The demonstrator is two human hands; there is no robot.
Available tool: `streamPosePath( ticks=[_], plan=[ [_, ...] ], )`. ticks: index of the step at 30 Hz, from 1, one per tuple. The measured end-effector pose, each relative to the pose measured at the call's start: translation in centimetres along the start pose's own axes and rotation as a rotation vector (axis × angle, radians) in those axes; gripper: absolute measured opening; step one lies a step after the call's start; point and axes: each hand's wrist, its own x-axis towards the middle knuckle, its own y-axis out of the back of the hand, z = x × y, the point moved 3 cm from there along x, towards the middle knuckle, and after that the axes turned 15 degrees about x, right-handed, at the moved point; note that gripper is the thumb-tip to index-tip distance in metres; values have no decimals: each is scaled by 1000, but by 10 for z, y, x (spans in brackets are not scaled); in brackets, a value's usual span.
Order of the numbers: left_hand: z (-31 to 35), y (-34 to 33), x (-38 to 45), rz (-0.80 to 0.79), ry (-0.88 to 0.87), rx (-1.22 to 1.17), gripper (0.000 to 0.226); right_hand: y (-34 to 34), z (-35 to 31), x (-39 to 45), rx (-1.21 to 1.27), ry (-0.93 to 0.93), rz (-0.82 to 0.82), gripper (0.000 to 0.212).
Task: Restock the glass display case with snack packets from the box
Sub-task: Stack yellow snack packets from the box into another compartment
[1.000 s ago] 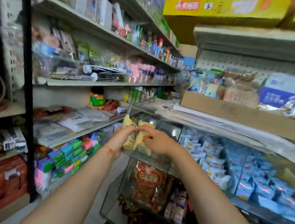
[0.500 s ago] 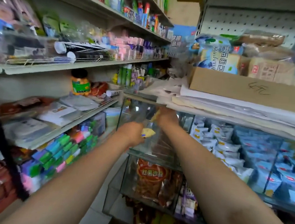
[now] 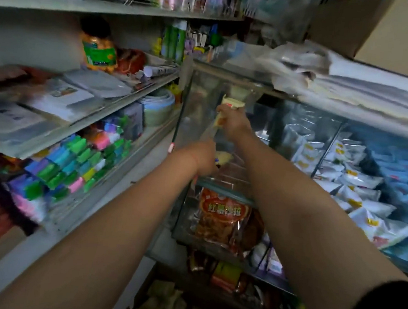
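Green, blue and pink packs (image 3: 73, 165) crowd the metal shelf (image 3: 118, 112) at left. Just right of it, the left hand (image 3: 201, 157) reaches into the glass display case (image 3: 195, 99), fingers curled over a pale yellow snack packet (image 3: 223, 157) low in the upper compartment. Above it, the right hand (image 3: 234, 122) grips another yellow packet (image 3: 228, 109). White-and-blue packets (image 3: 358, 187) fill the compartment further right.

- Only one view on my end, a wide-angle head cam, pointing forward and down.
- It's really close to the glass display case (image 3: 224, 141) at frame center; shelves (image 3: 82, 124) fill the left.
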Motion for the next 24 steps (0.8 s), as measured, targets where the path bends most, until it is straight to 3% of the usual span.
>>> streamPosePath(
  ticks=[6, 9, 13, 18, 24],
  plan=[
    [1, 0, -2, -54, -4, 7, 59, -16, 22, 9, -110, -23, -161, 56],
    [1, 0, -5, -80, 3, -10, 57, -22, 33, 15, -82, -12, -174, 49],
    [2, 3, -9, -82, -5, -6, 59, -24, 35, 17, 52, 3, -153, 37],
    [1, 4, -10, -93, -5, -10, 56, -23, 34, 18, 211, -15, -143, 36],
    [1, 5, -12, -108, -6, -19, 53, -13, 28, 20, 492, -203, -84, 37]
  ],
)
